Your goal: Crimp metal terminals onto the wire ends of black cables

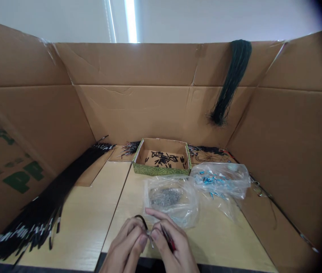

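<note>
At the bottom middle, my left hand (pixel 127 244) is closed on a black cord (pixel 141 219), which bends up over its fingers. A small silvery piece (pixel 150 239) sits at the cord between the fingertips of both hands. My right hand (pixel 171 242) pinches near that piece and also holds a slim tool with red handles (pixel 171 243) within its fingers; its index finger is stretched out to the left. Just beyond my hands lies a clear plastic bag (pixel 188 212) with many small grey pieces (pixel 165 197).
Behind the bag stands a green-edged box (pixel 161 171) with short black pieces. A bag with blue pieces (pixel 220 180) lies right. Black cords (pixel 61 193) spread along the left; dark threads (pixel 232 79) hang over the cardboard wall (pixel 138 110). Cardboard also encloses both sides.
</note>
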Tool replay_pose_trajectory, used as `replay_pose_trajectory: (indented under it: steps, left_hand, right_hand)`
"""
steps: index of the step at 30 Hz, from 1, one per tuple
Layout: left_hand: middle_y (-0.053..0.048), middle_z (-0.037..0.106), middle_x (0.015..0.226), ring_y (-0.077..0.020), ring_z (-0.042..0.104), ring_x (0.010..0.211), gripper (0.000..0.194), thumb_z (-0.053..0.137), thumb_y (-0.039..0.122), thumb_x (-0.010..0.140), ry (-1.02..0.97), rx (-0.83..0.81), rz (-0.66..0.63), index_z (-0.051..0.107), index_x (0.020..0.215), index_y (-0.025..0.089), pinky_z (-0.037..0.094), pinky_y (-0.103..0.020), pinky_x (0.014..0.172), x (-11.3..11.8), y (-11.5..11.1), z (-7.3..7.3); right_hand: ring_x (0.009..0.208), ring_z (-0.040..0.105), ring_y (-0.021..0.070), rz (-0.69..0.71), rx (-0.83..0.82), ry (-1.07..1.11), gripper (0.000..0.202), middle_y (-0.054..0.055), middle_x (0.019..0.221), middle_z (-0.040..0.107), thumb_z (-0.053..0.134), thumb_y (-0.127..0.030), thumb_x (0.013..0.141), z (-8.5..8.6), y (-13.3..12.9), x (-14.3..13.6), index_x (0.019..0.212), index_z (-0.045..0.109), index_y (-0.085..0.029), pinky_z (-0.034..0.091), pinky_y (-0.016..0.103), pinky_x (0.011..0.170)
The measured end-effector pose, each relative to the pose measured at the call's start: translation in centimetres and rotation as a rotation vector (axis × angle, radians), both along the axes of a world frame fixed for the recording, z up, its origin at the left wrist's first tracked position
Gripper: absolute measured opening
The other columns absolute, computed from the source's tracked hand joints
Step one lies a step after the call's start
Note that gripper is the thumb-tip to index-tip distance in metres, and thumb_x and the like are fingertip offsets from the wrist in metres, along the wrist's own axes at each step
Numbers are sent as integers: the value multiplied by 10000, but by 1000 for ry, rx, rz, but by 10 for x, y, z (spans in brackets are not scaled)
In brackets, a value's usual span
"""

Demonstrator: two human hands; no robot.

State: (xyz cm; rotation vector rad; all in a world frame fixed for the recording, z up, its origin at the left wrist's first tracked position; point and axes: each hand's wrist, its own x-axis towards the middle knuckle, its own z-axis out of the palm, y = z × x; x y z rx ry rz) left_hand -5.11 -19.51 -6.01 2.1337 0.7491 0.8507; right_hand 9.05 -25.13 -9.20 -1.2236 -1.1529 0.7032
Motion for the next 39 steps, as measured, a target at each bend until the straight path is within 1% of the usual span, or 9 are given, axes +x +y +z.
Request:
replay_pose_trajectory:
  steps: [5, 9, 14, 18, 22, 25, 27, 34, 39]
  left_hand:
    - [-75, 697, 957, -203, 667, 895, 233, 473, 308, 985, 26, 124, 74, 691, 945, 236, 560, -225, 790, -3, 0, -11]
    - [-89, 717, 1095, -232, 671, 1057, 264, 493, 339, 977, 88, 257, 188, 719, 1071, 239, 566, -263, 874, -16, 2, -25]
    - [-96, 671, 1190, -198, 644, 1092, 250, 450, 293, 1000, 228, 165, 54, 671, 1096, 226, 538, -243, 926, -26, 3, -14]
    - [-97, 644, 1064, -172, 625, 992, 246, 376, 251, 1028, 221, 135, -83, 609, 970, 196, 515, -220, 906, -23, 4, -3]
    - [-64, 592, 974, -162, 572, 966, 203, 361, 130, 1000, 135, 250, -187, 539, 924, 190, 459, -246, 963, -17, 9, -8]
    - [-42, 548, 937, -160, 543, 964, 193, 368, 38, 950, 23, 384, -271, 500, 969, 178, 311, -365, 1140, -13, 16, -15]
    - [-28, 511, 885, -149, 531, 886, 199, 350, 13, 941, -44, 402, -326, 474, 956, 168, 265, -438, 1171, -12, 20, -19]
    - [-23, 461, 844, -149, 523, 868, 251, 246, 111, 1032, -253, 136, -364, 457, 913, 179, 336, -474, 1148, -8, 17, -40]
    - [-30, 484, 835, -143, 514, 848, 292, 247, 129, 1050, -315, -82, -253, 467, 867, 188, 458, -268, 831, 3, 3, -50]
  right_hand:
    - [1062, 654, 256, 8, -158, 40, 415, 122, 1179, 695, 483, -491, 984, -14, -6, -6, 1231, 687, -227, 468, 374, 970]
    - [1259, 556, 261, 53, -240, -1, 368, 69, 1347, 619, 480, -476, 993, -18, -8, -10, 1237, 693, -301, 405, 381, 1073]
    - [1197, 606, 275, 46, -190, -2, 305, 76, 1306, 648, 511, -422, 986, -14, -13, -15, 1149, 739, -304, 465, 362, 1001]
    - [1049, 682, 266, -64, -137, 32, 284, 83, 1179, 713, 546, -417, 965, -8, -16, -22, 1067, 769, -275, 521, 334, 902]
    - [963, 715, 232, -199, -22, 4, 222, 72, 1105, 740, 566, -328, 959, -12, -16, -26, 912, 762, -235, 553, 282, 835]
    - [923, 731, 198, -203, 152, -122, 153, 41, 1094, 745, 596, -178, 923, -17, -16, -23, 954, 732, -242, 567, 240, 824]
    - [895, 738, 191, -219, 216, -168, 176, 37, 1071, 752, 601, -126, 901, -17, -16, -20, 977, 715, -236, 574, 236, 835]
    - [855, 737, 159, -244, 277, -144, 174, 25, 1003, 760, 601, -93, 890, -9, -11, -21, 963, 682, -228, 570, 186, 755]
    - [808, 723, 142, -262, 249, -144, 148, 31, 936, 748, 553, -99, 912, -12, -8, -17, 904, 655, -205, 551, 170, 680]
